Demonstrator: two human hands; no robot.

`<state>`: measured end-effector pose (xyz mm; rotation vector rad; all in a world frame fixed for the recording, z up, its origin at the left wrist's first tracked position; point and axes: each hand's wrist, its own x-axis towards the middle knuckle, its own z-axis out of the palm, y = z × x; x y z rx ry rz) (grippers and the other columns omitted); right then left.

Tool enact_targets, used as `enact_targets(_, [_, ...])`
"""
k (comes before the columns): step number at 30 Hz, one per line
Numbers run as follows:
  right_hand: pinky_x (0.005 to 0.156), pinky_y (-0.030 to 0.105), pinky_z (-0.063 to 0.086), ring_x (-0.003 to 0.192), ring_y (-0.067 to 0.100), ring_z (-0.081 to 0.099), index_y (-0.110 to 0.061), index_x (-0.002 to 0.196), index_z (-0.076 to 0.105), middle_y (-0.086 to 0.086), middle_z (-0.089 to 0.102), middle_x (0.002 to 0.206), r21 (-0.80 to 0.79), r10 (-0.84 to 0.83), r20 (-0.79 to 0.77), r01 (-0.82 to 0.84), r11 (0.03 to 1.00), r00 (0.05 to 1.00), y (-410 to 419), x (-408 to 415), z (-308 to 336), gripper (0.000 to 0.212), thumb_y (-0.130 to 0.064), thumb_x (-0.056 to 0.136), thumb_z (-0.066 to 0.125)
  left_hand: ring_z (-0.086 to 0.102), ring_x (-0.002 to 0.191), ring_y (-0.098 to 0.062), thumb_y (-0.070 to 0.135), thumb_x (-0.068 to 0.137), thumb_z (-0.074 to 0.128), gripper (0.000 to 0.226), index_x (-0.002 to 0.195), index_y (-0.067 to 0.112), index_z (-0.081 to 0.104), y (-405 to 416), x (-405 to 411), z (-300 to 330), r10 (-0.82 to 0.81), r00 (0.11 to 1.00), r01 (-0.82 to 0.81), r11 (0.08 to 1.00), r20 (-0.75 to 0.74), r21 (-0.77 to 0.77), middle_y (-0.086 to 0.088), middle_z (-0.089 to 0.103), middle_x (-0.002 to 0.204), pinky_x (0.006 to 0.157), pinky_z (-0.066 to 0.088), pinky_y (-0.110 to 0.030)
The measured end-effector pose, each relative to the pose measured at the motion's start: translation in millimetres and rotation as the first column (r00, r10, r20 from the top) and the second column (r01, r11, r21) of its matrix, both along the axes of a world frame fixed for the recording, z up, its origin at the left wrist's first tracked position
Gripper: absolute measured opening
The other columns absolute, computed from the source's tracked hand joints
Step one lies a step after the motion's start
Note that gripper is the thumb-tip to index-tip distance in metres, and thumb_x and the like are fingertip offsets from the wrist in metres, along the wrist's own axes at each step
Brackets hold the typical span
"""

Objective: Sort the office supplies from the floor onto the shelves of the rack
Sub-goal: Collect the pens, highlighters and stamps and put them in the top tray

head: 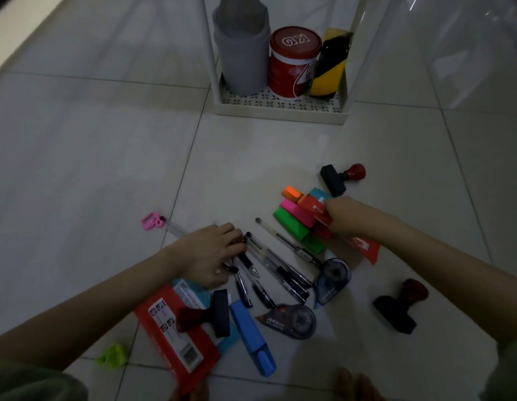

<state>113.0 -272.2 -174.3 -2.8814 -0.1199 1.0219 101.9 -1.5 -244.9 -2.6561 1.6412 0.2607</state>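
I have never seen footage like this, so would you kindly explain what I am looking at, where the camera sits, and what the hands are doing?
There is no machine here: a person wears a camera on the head, looking down at their own two bare hands over a tiled floor. Office supplies lie scattered on it: pens, a blue highlighter, correction tape rollers, and rubber stamps. The left hand rests on the bunch of pens, fingers curled over them. The right hand grips a red packet beside the bright highlighters. At the top stands the white rack, its bottom shelf already holding a grey container, a red tin and a yellow-and-black item.
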Motion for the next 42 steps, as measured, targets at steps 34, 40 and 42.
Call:
enact_targets(34, [0.077,0.038,0.058,0.11,0.027,0.064,-0.02,0.124,0.045,0.01,0.065,0.121,-0.193,0.173,0.981,-0.329,0.924,-0.089,-9,21,236,0.036,-0.036,0.097,0.027,0.066,0.07,-0.025,0.0,0.087,0.053,0.024,0.11,0.004,0.06,-133,78,354,-0.299,0.407,-0.897,0.045,-0.863,-0.439,-0.019,0.069,0.097,0.06,0.057,-0.032])
enact_targets(40, [0.074,0.037,0.06,0.091,0.028,0.071,0.002,0.112,0.064,0.018,0.071,0.104,-0.24,0.152,0.941,-0.279,0.93,-0.302,-14,49,320,0.041,-0.012,0.081,0.041,0.063,0.073,-0.02,0.015,0.094,0.047,0.017,0.105,0.005,0.056,-145,89,423,-0.393,0.488,-0.846,0.009,-0.78,-0.534,-0.012,0.064,0.089,0.049,0.054,-0.019])
enact_targets(42, [0.068,0.032,0.059,0.076,0.025,0.073,0.004,0.109,0.064,0.019,0.072,0.093,-0.234,0.146,0.937,-0.259,0.937,-0.318,-19,60,353,0.037,-0.014,0.081,0.046,0.065,0.081,-0.022,0.028,0.096,0.043,0.027,0.11,0.009,0.056,-145,90,430,-0.445,0.521,-0.82,-0.025,-0.729,-0.571,-0.012,0.066,0.101,0.054,0.057,-0.021])
